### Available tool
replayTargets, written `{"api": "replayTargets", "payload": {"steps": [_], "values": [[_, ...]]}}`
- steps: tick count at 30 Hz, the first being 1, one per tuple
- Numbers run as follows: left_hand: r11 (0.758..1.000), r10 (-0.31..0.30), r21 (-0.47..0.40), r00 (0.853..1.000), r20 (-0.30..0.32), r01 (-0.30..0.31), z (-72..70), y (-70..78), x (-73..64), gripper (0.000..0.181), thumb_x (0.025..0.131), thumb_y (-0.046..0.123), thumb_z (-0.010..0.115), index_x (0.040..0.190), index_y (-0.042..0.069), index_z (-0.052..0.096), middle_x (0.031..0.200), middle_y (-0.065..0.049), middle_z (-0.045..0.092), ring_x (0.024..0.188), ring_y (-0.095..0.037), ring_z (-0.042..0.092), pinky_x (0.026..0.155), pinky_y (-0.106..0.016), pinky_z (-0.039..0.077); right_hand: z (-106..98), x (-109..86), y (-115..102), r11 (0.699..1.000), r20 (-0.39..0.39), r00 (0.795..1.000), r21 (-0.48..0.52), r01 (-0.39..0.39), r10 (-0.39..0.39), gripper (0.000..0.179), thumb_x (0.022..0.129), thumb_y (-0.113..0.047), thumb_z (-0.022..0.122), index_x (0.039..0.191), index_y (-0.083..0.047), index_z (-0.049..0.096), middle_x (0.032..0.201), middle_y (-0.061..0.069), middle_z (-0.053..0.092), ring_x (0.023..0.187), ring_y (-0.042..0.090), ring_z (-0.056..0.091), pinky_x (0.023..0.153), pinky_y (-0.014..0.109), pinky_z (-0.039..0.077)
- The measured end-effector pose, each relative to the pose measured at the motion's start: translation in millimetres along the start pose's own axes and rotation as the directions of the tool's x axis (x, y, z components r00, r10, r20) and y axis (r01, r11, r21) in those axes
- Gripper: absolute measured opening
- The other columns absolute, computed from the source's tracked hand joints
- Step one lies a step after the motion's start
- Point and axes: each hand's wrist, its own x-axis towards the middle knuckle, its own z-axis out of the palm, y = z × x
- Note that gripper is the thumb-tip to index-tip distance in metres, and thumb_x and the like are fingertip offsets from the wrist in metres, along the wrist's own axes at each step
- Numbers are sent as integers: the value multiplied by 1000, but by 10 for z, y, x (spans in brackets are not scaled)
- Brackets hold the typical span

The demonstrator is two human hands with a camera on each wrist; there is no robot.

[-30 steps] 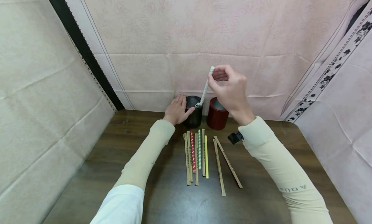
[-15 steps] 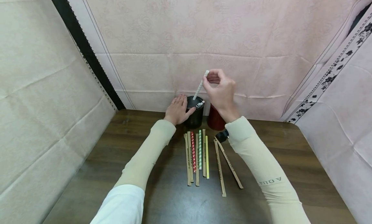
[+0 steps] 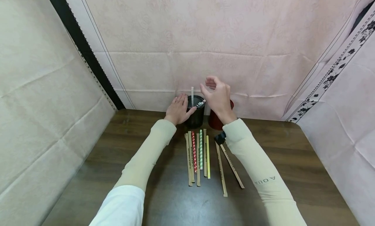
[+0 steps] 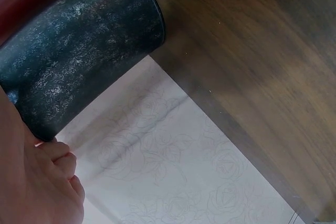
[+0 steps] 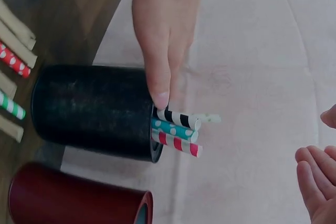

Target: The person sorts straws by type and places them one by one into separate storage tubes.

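Observation:
At the back of the table stands a black cup (image 3: 195, 119), and my left hand (image 3: 179, 110) holds it at the rim, its thumb lying along the front. A white speckled paper straw (image 3: 192, 96) stands inside this cup. In the right wrist view, a black-and-white striped straw (image 5: 180, 119), a teal dotted straw (image 5: 176, 129) and a red-and-white striped straw (image 5: 177, 143) stick out of it too. My right hand (image 3: 217, 97) is in the air, right of the black cup and in front of a red cup (image 3: 215, 121), with a gap between thumb and fingers and nothing held.
In front of the cups lies a row of straws: brown paper-wrapped straws (image 3: 188, 161), a red dotted straw (image 3: 194, 151), a green striped straw (image 3: 201, 151) and a yellow straw (image 3: 208, 157). Two wrapped straws (image 3: 231, 164) lie apart to the right. A cloth wall (image 3: 187, 69) rises behind.
My right hand has moved left and down, lowered the white speckled straw into the black cup and let it go. The left hand has stayed on the cup.

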Motion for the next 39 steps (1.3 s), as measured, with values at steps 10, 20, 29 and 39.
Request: {"api": "replayTargets", "payload": {"steps": [10, 20, 29, 39], "values": [[1000, -11, 2, 999, 48, 11, 18, -18, 28, 90, 110, 68, 17, 169, 1, 7, 179, -17, 8, 167, -30, 8, 137, -43, 9, -245, -124, -35, 996, 129, 992, -87, 2, 9, 29, 95, -14, 79, 116, 5, 74, 110, 22, 79, 99, 34, 79, 90, 44, 65], [1000, -17, 23, 997, 71, 16, 30, -35, 50, 90, 109, 68, 15, 169, 1, 6, 179, -16, 3, 168, -29, 4, 137, -43, 7, -486, -239, -6, 973, 255, 961, -226, -54, 112, 32, 96, -19, 78, 116, 6, 73, 107, 23, 80, 95, 35, 80, 87, 48, 65], [1000, 3, 19, 1000, 28, -4, 19, -20, 4, 90, 110, 66, 16, 168, -2, 12, 178, -19, 8, 167, -31, 9, 137, -44, 10, -587, -374, 135, 932, 351, 899, -332, -143, 263, 33, 98, -21, 75, 117, 7, 72, 109, 22, 79, 101, 35, 78, 90, 49, 64], [1000, 4, 22, 1000, 28, -4, -3, -6, -13, 89, 110, 66, 16, 168, -1, 12, 178, -18, 9, 167, -31, 10, 137, -43, 11, -492, -551, 338, 894, 448, 815, -411, -178, 369, 38, 98, -25, 76, 120, 6, 73, 112, 21, 80, 104, 33, 78, 92, 49, 63]]}}
